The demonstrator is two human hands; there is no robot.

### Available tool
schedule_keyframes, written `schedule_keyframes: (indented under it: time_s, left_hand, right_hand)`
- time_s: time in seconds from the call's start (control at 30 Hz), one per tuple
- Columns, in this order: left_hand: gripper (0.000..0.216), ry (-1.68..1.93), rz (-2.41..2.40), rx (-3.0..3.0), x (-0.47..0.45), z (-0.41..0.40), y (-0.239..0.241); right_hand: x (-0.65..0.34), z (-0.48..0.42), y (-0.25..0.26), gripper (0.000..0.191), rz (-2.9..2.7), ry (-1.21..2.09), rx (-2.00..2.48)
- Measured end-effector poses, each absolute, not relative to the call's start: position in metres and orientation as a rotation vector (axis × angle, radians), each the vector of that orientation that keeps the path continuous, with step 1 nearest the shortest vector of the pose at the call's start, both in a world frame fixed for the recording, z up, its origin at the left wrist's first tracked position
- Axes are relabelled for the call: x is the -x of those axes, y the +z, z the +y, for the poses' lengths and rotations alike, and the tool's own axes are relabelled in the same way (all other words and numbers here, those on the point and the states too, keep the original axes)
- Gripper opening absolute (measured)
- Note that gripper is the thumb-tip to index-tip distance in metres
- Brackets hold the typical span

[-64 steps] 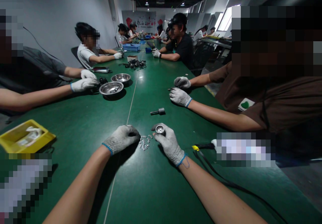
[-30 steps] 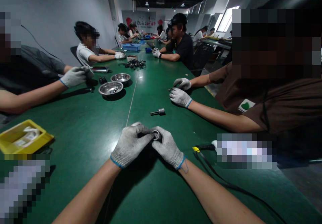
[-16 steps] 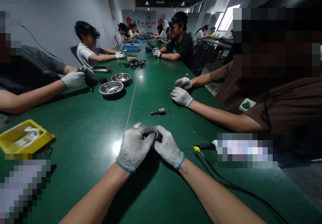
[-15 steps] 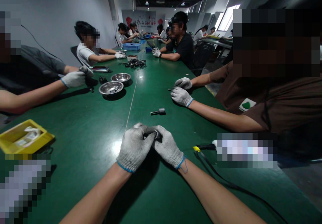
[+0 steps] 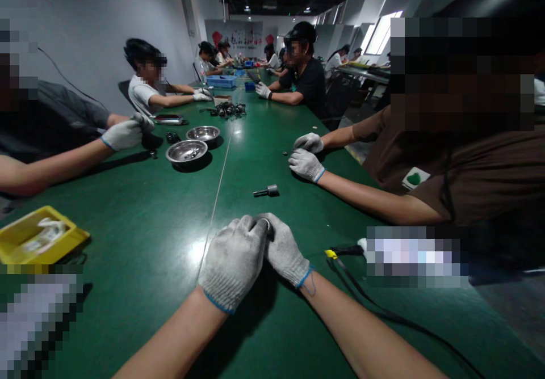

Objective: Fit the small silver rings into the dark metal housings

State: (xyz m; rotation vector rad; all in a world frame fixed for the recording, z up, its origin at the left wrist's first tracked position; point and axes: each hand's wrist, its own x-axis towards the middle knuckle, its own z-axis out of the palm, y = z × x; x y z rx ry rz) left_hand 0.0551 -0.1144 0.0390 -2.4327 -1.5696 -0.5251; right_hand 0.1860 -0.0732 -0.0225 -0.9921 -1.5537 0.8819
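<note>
Left hand (image 5: 235,259): gloved, at lower centre; fingers are curled narrow and laid over the part; whether the part is pinched by them cannot be told
Right hand (image 5: 284,248): gloved, just right of the left hand and touching it; fingers are closed round the part
Part (image 5: 268,223): small and metal; only a sliver of rim is seen between the fingertips, held just above the table (image 5: 149,209)
Handling: by judgement, the part is best kept fixed in the right fingers while pressure is given squarely from the left; both wrists are best rested on the table
Bit (image 5: 266,191): laid on the table just above the hands, apart from them
Cable (image 5: 340,251): yellow-tipped, at lower right, near the right wrist
Bowl (image 5: 186,151): steel, left of centre, well apart; a second bowl (image 5: 203,134) is seen just behind it
Tray (image 5: 63,243): yellow, at the left edge
Co-worker's hands (image 5: 305,164): gloved, right of centre, rested on the table
</note>
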Motion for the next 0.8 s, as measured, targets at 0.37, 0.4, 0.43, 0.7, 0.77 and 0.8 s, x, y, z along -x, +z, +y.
schedule_keyframes:
  time_s: [0.37, 0.4, 0.43, 0.7, 0.77, 0.8]
  left_hand:
    - [0.033, -0.997, -1.702, 2.551, -0.052, -0.116, 0.037]
    - [0.033, -1.065, -1.745, 2.564, -0.051, -0.115, 0.036]
    - [0.034, -1.132, -1.782, 2.578, -0.050, -0.114, 0.035]
    - [0.030, -1.367, -1.809, 2.686, -0.053, -0.104, 0.040]
    - [0.029, -1.385, -1.769, 2.637, -0.052, -0.104, 0.038]
    - [0.029, -1.382, -1.741, 2.616, -0.051, -0.105, 0.036]
  right_hand:
    - [-0.185, -0.074, -0.016, 0.013, -1.476, 0.910, 0.949]
    - [-0.185, -0.074, -0.016, 0.015, -1.481, 0.914, 0.943]
    - [-0.185, -0.074, -0.017, 0.017, -1.483, 0.917, 0.936]
    - [-0.185, -0.071, -0.021, 0.015, -1.456, 0.960, 0.931]
    - [-0.186, -0.071, -0.020, 0.015, -1.464, 0.956, 0.935]
    - [-0.186, -0.071, -0.019, 0.015, -1.470, 0.949, 0.939]
